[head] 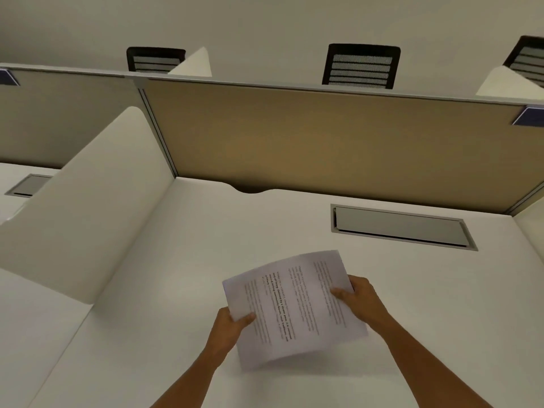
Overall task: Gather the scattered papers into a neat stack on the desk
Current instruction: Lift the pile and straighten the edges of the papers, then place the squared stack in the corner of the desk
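Note:
A printed white paper sheaf is held a little above the white desk, tilted with its text running sideways. My left hand pinches its left edge, thumb on top. Gripping the right edge is my right hand, thumb lying across the page. I cannot tell how many sheets are in the hold. No other loose papers show on the desk.
A grey cable hatch is set into the desk at the back right. A tan partition closes the back, and a white divider stands on the left. Black chairs show beyond the partition.

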`<state>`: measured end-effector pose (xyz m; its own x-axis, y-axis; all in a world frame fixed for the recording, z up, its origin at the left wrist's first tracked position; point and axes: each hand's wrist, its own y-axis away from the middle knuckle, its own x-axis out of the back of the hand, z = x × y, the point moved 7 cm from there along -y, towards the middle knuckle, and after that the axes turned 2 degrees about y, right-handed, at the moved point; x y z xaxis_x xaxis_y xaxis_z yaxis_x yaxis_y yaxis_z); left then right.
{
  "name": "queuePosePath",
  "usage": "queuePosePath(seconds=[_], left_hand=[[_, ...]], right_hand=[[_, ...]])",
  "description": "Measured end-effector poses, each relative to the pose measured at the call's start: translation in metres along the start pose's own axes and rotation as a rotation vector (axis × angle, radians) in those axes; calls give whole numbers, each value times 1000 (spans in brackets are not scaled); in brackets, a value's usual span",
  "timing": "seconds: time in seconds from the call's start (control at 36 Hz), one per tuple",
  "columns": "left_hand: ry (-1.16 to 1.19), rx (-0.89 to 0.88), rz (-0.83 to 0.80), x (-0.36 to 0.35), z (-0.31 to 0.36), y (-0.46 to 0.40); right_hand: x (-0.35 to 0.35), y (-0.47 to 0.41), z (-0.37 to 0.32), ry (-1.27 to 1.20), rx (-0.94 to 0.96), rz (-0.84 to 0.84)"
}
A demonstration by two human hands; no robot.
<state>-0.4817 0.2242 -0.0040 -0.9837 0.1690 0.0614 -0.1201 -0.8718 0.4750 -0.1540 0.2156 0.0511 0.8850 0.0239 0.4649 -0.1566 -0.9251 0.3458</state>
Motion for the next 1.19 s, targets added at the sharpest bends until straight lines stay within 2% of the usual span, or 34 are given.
queuePosePath(seconds=[0.17,0.25,0.33,0.44,0.53,0.61,0.78,0.94,1.11,1.19], left_hand=[[187,-54,41,23,26,7],[148,-97,47,41,49,6],[-48,-114,-60,46,72,3],[-308,-57,-322,31,92,9],[-408,-52,-490,10,101,22],[-428,-76,-562,-9,106,32],[-342,-104,-442,-14,108,35],[-218,-170,-289,-6,119,39],[-149,-187,-211,6,125,40],[-93,-191,-185,15,126,38]], right_hand=[[14,-2,-45,16,52,-177],[18,0,-67,80,79,-243],[19,0,-86,166,99,-302],[17,1,-113,258,119,-407],[13,1,-130,324,145,-459],[10,-4,-141,388,168,-471],[9,-9,-152,375,159,-518],[18,-15,-155,267,74,-512],[37,-26,-155,68,78,-403],[42,-29,-149,-47,56,-425]])
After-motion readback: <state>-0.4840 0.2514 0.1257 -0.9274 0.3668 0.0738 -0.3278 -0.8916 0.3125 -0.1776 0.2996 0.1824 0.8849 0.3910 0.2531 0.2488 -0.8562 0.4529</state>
